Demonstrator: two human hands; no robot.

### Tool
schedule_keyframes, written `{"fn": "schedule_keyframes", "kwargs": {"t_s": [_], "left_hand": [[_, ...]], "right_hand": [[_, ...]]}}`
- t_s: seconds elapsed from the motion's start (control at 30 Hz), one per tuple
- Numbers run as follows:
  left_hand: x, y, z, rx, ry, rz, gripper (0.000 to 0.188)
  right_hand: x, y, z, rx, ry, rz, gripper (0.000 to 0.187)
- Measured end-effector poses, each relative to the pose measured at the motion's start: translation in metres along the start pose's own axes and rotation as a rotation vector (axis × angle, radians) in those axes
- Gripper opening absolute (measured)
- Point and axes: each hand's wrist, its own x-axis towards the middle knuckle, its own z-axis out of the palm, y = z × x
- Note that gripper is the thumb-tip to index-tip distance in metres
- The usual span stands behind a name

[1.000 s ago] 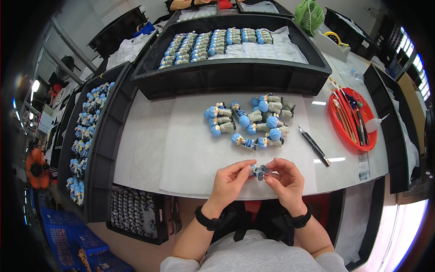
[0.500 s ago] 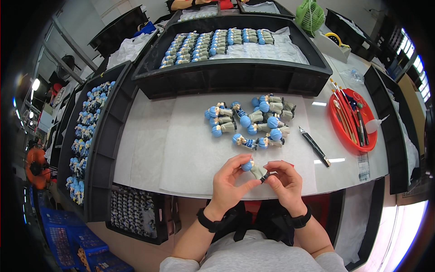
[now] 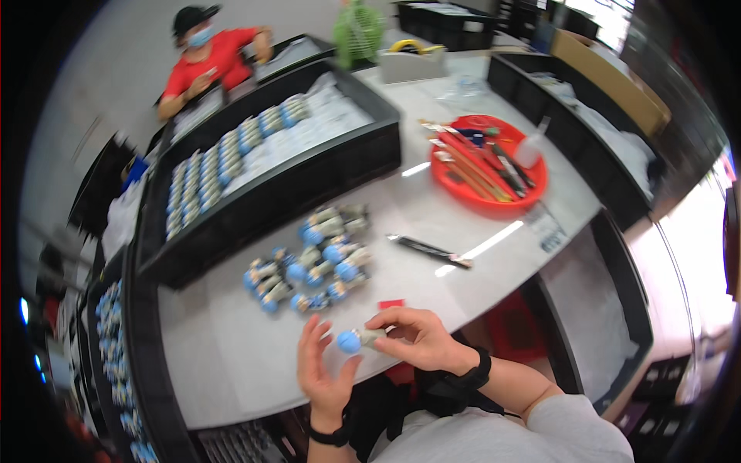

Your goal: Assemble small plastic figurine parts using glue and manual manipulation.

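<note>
A small figurine (image 3: 350, 342) with a blue head and a grey-green body lies sideways between my hands, above the near edge of the table. My right hand (image 3: 421, 341) pinches its body end between thumb and fingers. Around the blue head, my left hand (image 3: 326, 376) is open, its fingers and thumb spread; the thumb is close to the head, and blur hides whether it touches. Just beyond, a loose group of similar figurines (image 3: 312, 272) lies on the table.
A black crate (image 3: 301, 197) holds rows of figurines on white lining. A craft knife (image 3: 429, 251) lies near a red bowl (image 3: 463, 199) of brushes and tools. Another crate (image 3: 158, 370) stands left. A small red piece (image 3: 391, 304) is beyond my right hand. A person in red (image 3: 212, 65) sits opposite.
The view has swung right and tilted, bringing the person opposite into sight. My left hand has let go of the figurine and spread its fingers; my right hand still holds it.
</note>
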Motion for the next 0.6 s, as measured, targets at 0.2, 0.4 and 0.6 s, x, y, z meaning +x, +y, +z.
{"fn": "schedule_keyframes", "kwargs": {"t_s": [0.2, 0.4, 0.6], "left_hand": [[-0.007, -0.004, -0.001, 0.011, 0.076, -0.071, 0.050], [-0.006, -0.008, 0.003, 0.274, -0.062, 0.065, 0.038], [-0.003, -0.005, 0.010, 0.300, -0.081, 0.032, 0.034]], "right_hand": [[-0.066, -0.067, -0.130, 0.040, 0.232, -0.073, 0.029], [-0.164, -0.068, -0.292, -0.382, 0.938, 0.024, 0.027], [-0.168, 0.023, -0.393, -0.807, 1.020, 0.477, 0.025]]}}
